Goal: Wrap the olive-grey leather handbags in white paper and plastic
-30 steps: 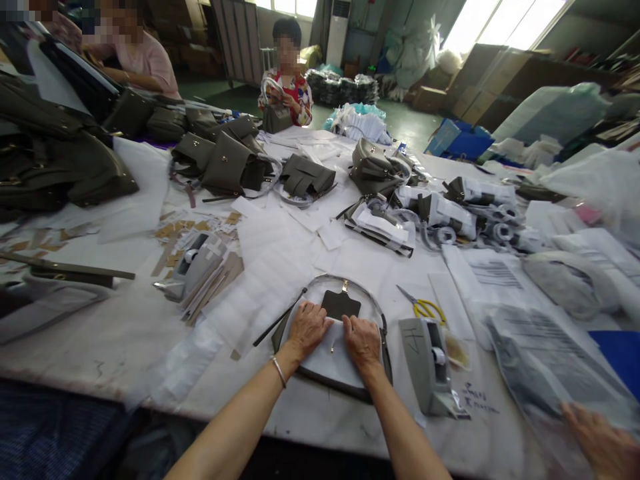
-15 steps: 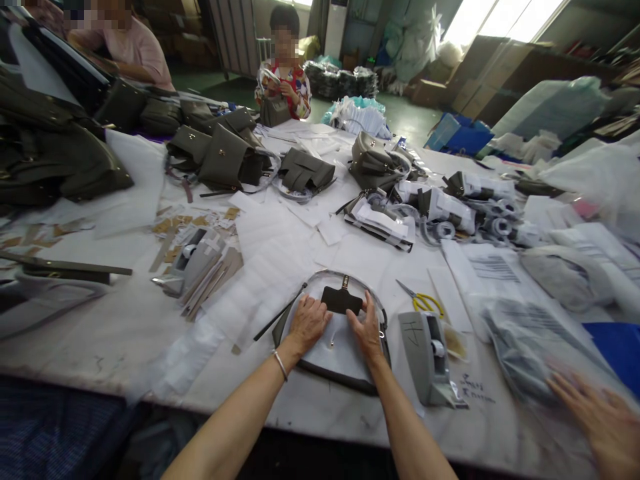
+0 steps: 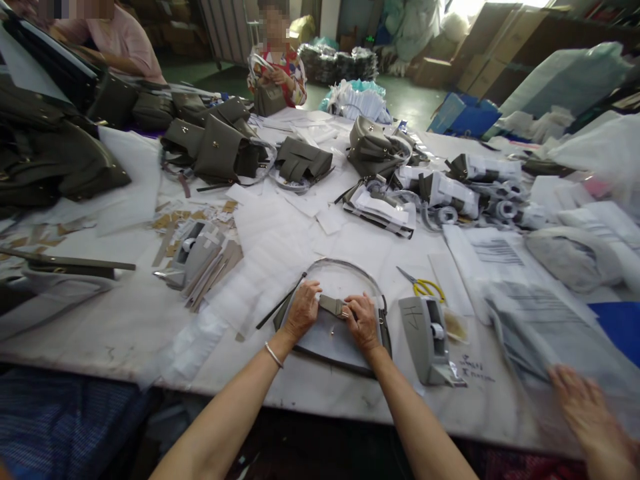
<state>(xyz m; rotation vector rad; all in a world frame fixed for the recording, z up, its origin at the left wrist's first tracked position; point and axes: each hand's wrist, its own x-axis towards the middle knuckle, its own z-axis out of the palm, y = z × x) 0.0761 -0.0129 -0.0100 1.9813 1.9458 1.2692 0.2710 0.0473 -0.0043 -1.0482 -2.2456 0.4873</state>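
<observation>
Directly in front of me a dark olive handbag (image 3: pixel 340 360) lies on the table, its face covered by a pale translucent sheet (image 3: pixel 320 337). A handle (image 3: pixel 345 261) in clear wrapping arches at its far side. Over the sheet, a short olive strap tab (image 3: pixel 330 305) with a metal fitting is stretched between my hands. My left hand (image 3: pixel 303 312) pinches its left end. My right hand (image 3: pixel 363 323) has its fingers closed on the right end, by the fitting. A thin dark strap (image 3: pixel 275 308) sticks out at the bag's left.
Yellow-handled scissors (image 3: pixel 425 287) and a grey tape dispenser (image 3: pixel 425 340) stand to the right. Another tape dispenser (image 3: pixel 195 247) is at left among cardboard strips. Several olive bags (image 3: pixel 225 150) lie farther back. A co-worker's hand (image 3: pixel 590 407) rests by a plastic-bagged item (image 3: pixel 545 327).
The tab has turned from its black side to its olive side, its metal fitting now at the right end. My right hand has closed on that end. The view has tilted slightly down.
</observation>
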